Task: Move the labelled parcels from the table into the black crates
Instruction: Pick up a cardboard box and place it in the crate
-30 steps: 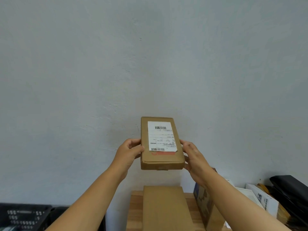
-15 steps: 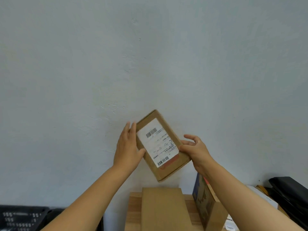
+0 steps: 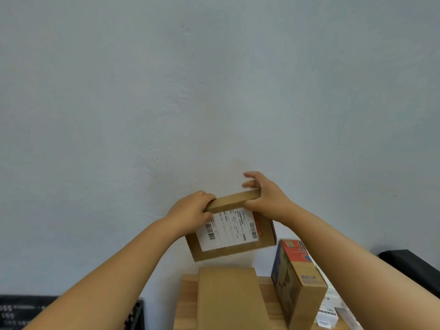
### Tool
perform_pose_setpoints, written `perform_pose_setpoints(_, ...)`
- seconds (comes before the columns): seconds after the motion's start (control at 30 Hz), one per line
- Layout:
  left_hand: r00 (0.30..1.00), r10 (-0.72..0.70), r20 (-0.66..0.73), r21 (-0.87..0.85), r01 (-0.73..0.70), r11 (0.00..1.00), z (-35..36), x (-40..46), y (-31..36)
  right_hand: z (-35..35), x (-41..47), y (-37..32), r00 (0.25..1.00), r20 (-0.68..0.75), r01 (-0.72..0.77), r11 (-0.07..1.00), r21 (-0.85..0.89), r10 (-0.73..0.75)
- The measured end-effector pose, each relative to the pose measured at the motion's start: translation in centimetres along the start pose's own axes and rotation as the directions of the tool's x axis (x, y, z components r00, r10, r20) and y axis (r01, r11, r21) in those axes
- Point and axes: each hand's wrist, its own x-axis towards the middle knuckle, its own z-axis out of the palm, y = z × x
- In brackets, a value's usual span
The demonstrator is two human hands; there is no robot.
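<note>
The labelled parcel (image 3: 229, 231), a flat cardboard box, is held in the air above the wooden surface (image 3: 188, 296), label toward the person. The left hand (image 3: 190, 210) grips its upper left corner; the right hand (image 3: 266, 196) pinches the upper right edge, fingers partly spread. It appears light and rigid, with smooth faces. Hold it by opposite edges. The black crate (image 3: 26, 310) sits low at the left.

The held parcel (image 3: 232, 252) is plain brown cardboard with a white shipping label (image 3: 227, 228) — black barcodes and a strip of red-orange along one edge. Below it sits another brown cardboard box (image 3: 228, 298) on a light wood table (image 3: 188, 303). The printed carton (image 3: 297, 279) is tan with a red-orange top and dark blue side. Black crate (image 3: 21, 310) — white markings. Wall (image 3: 214, 91) is pale blue-grey.
</note>
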Motion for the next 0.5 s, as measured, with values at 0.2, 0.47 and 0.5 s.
perform_pose_setpoints(0.2, 0.953, -0.291, -0.077, -0.579, 0.195, 0.792, 0.8, -0.6, -0.5, -0.1, -0.7, 2.1, 0.943, -0.3, -0.086, 0.978, 0.192, 0.142)
perform_pose_setpoints(0.47, 0.887, -0.463, 0.004, -0.901, 0.204, 0.383, 1.2, -0.3, 1.9, 1.6, -2.5, 4.1, 0.979, -0.106, -0.122, 0.921, 0.371, 0.172)
perform_pose_setpoints(0.5, 0.884, -0.468, 0.006, -0.906, 0.203, 0.372, 1.3, -0.2, 2.2, 1.8, -2.6, 4.4, 0.982, -0.084, -0.121, 0.911, 0.394, 0.167)
